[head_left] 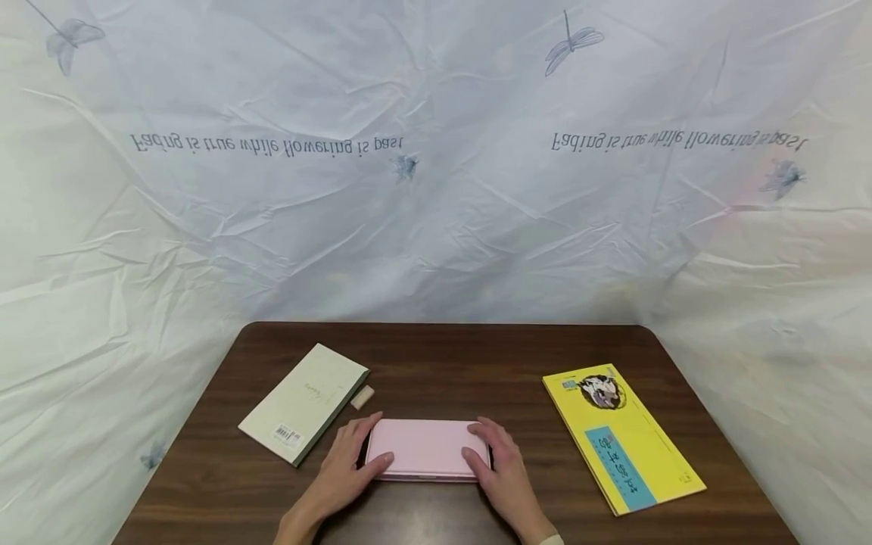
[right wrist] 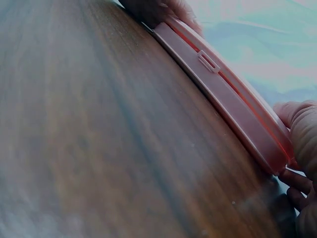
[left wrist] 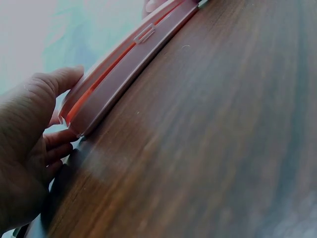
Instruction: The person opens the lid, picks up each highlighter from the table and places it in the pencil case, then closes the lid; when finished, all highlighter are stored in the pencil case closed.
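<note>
A pink hard pencil case (head_left: 425,448) lies flat at the near middle of the brown table. My left hand (head_left: 344,463) grips its left end, the thumb on the lid and the fingers along the side. At the opposite end my right hand (head_left: 506,469) holds it the same way, thumb on top. In the left wrist view the front of the case (left wrist: 124,69) shows a thin orange-red gap between lid and base. A small clasp (right wrist: 209,61) sits at the middle of that front edge in the right wrist view. The inside is hidden.
Left of the case lies a pale notebook (head_left: 306,401) with a barcode label and dark green edge. A small whitish block (head_left: 362,397) rests beside it. A yellow booklet (head_left: 647,443) lies to the right on the table (head_left: 463,363). White printed cloth (head_left: 436,227) hangs around the table.
</note>
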A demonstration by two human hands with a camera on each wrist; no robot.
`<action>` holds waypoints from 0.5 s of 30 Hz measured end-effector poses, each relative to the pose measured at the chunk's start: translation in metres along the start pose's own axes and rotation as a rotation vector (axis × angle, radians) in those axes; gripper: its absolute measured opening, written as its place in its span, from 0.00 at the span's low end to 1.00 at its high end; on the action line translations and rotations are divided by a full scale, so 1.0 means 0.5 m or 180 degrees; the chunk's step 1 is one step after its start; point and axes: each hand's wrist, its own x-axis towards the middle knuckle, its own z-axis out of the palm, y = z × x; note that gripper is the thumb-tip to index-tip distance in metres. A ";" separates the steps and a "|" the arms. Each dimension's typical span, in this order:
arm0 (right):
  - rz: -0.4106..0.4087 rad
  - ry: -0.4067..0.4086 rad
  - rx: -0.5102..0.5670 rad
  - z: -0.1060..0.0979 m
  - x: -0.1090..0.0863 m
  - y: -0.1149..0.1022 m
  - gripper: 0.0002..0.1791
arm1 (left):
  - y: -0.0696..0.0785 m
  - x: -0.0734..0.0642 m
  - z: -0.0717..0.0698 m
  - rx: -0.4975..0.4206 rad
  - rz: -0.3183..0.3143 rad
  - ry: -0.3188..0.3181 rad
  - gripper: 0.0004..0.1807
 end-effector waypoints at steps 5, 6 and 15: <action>-0.0038 0.0014 -0.0052 0.001 0.000 -0.005 0.16 | 0.003 0.003 -0.002 -0.0043 -0.0093 -0.0078 0.42; -0.0032 0.0006 -0.0065 0.001 0.000 -0.006 0.16 | 0.004 0.004 -0.002 -0.0047 -0.0111 -0.0085 0.42; -0.0112 -0.0049 -0.0199 0.001 0.000 -0.009 0.16 | 0.005 0.002 -0.006 -0.0129 -0.0031 -0.0007 0.42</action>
